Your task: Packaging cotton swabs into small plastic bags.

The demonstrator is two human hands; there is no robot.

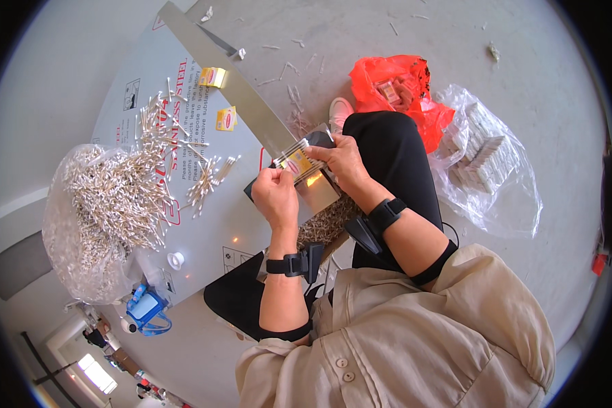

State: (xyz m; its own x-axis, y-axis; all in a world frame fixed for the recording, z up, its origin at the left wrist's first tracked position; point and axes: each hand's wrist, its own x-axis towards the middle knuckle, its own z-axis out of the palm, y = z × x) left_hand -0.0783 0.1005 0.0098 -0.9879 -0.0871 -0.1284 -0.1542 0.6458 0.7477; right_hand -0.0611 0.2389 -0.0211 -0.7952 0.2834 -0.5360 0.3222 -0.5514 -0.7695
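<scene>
I have the left hand [277,199] and right hand [347,164] pinching a flat, clear, yellow-labelled swab packet [296,162]. Left of it lies a heap of white-tipped swabs [119,200].

the grey table [214,204] bears big red capital letters [182,85], with smaller black print [194,129] beside them, and boxed black pictograms [131,94] toward its borders. two yellow cards [212,77] on the table show red oval labels [228,119]; a third yellow card [296,163], held beside the table's edge, has a similar one.
</scene>
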